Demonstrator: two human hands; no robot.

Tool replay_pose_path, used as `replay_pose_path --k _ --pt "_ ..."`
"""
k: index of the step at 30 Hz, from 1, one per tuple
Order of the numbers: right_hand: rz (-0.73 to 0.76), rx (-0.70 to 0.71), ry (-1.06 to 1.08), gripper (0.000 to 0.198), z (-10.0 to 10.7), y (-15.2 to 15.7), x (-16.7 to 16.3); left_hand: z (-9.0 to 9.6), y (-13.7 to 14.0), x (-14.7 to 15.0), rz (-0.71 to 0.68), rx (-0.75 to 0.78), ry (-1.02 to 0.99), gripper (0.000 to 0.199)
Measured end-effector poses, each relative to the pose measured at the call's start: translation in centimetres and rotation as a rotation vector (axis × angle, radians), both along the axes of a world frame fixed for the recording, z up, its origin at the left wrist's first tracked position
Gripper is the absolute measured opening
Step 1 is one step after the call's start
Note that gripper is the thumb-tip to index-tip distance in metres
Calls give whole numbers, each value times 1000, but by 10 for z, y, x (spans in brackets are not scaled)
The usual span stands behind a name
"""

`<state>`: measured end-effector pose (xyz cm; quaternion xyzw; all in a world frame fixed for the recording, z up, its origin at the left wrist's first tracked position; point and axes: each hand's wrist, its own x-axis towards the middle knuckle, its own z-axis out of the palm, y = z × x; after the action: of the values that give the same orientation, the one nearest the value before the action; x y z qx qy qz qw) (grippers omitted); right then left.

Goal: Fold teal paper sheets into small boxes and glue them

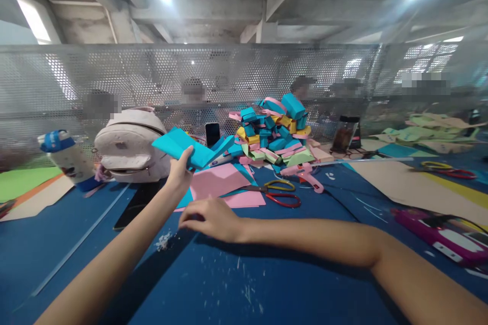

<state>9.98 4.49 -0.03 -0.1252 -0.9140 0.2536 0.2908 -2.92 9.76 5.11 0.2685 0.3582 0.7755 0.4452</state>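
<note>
My left hand [180,171] is closed on a folded piece of blue paper [177,144], raised above the table with its creased flaps sticking out to both sides. Low over the tabletop, my right hand [213,217] has its fingers curled downward and in; whatever they may hold is hidden. Small white scraps [163,241] lie just left of its fingertips. Beyond it are pink paper sheets [219,181] over blue ones. Scissors [280,194] with a yellow and a red handle rest on these sheets. A pink glue gun [305,175] lies to their right.
A heap of folded paper pieces [274,129] stands at the back. On the left are a backpack [129,144], a bottle [70,160] and a dark flat object [135,206]. A purple device [438,236] with cables is at right. A perforated metal screen [244,68] bounds the blue table [282,279].
</note>
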Motion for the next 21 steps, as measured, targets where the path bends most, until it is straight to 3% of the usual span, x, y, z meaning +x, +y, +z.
replay_pose_path --k 4,8,13,17,21 --pt "-92 73 72 17 16 4 37 -3 -2 6 -20 -21 3 30" --pt "-85 307 253 12 38 12 84 -8 -5 18 -46 -57 -9 35" --pt "-298 532 299 13 58 23 132 -11 -17 45 -151 -97 -10 40" --pt "-289 624 167 23 58 30 146 -14 -31 67 -278 -139 -7 41" --pt "-271 690 128 17 49 33 146 -19 -37 80 -362 -164 6 40"
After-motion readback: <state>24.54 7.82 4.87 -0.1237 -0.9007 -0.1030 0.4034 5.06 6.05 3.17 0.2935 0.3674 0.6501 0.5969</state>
